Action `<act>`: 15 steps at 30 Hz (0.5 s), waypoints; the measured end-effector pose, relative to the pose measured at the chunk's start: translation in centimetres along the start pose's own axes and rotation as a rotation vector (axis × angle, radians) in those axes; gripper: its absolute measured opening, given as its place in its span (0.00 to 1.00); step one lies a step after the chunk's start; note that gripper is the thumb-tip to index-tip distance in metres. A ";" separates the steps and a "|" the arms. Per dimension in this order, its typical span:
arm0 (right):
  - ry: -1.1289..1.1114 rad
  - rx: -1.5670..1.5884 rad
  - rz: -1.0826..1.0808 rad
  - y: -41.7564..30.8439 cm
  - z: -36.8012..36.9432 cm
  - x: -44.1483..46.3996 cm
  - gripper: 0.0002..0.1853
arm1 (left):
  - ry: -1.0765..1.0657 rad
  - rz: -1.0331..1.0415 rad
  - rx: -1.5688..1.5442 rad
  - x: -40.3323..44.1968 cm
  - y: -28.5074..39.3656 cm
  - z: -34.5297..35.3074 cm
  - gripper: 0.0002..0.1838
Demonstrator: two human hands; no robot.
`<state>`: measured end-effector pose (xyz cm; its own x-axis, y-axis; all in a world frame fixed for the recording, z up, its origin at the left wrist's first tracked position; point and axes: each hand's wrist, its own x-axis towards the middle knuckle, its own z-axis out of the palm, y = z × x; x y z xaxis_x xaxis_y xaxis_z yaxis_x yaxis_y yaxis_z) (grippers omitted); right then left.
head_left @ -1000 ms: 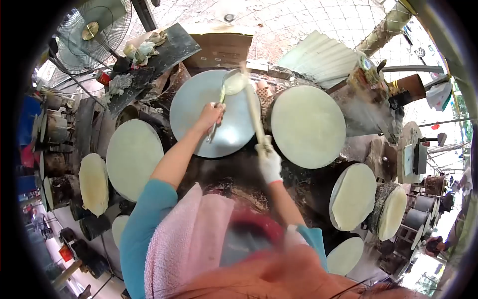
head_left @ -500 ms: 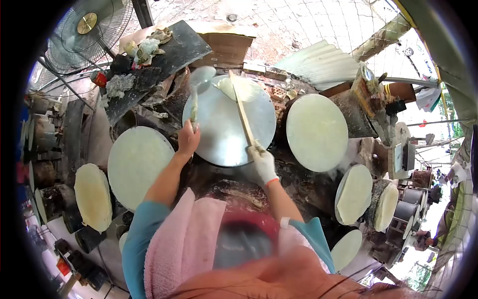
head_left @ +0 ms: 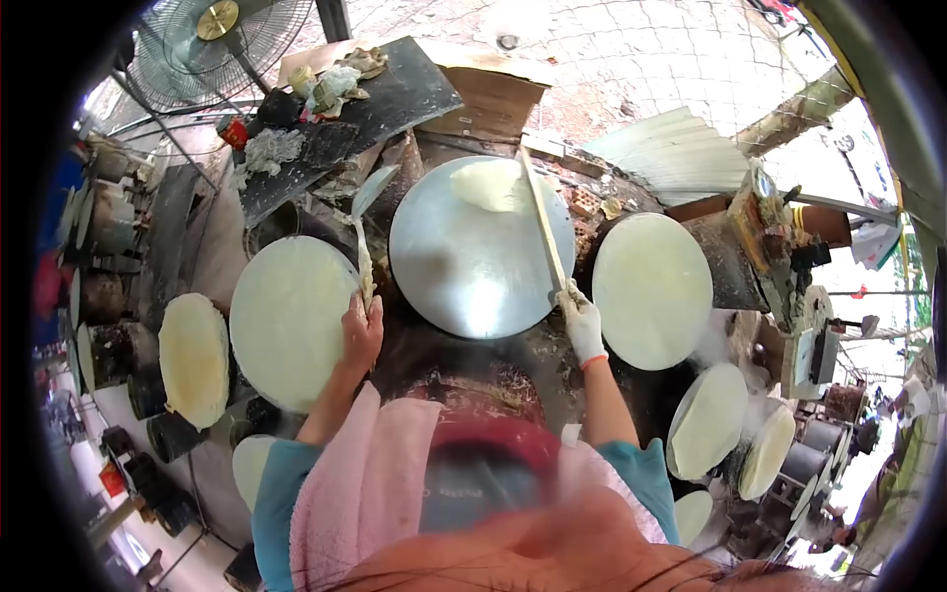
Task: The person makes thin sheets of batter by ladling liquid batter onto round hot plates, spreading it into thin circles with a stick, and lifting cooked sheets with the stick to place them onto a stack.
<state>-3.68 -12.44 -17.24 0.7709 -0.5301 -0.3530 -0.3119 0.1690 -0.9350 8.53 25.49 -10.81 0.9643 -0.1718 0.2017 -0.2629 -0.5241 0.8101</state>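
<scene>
My bare left hand (head_left: 362, 333) is closed around the handle of a ladle (head_left: 363, 242), whose bowl points away from me, left of the round metal griddle (head_left: 459, 257). In my gloved right hand (head_left: 583, 328) is a long, flat wooden stick (head_left: 542, 212). It runs along the griddle's right side, its far end beyond the upper rim. A patch of pale batter (head_left: 488, 185) lies near the griddle's far edge, beside the stick. The rest of the griddle surface shows bare, shiny metal.
Round plates covered with pale sheets stand on both sides, the nearest being the left one (head_left: 294, 321) and the right one (head_left: 652, 293). A dark board (head_left: 395, 94) with rags lies at the upper left, near a fan (head_left: 212, 49). Corrugated sheeting (head_left: 676, 153) leans behind.
My left hand has drawn the ladle back and left, off the griddle. The stick has moved right across the griddle, leaving the batter patch to its left. The view has shifted slightly.
</scene>
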 end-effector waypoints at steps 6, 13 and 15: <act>-0.371 -0.126 0.299 -4.0 3.9 -0.3 0.13 | -0.038 -0.316 -0.169 -2.6 2.9 -2.0 0.09; -0.379 -0.203 0.128 -1.8 -1.8 7.0 0.16 | 0.104 -0.457 -0.343 -3.6 5.6 -1.9 0.09; -0.564 -0.369 0.469 -9.0 0.8 4.0 0.17 | 0.068 -0.613 -0.342 -3.8 5.8 -1.8 0.09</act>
<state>2.67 -15.44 -10.32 0.6479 0.0414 -0.7606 -0.7577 -0.0675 -0.6491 3.36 24.65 -5.92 0.9380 0.1293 -0.3216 0.3432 -0.2164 0.9140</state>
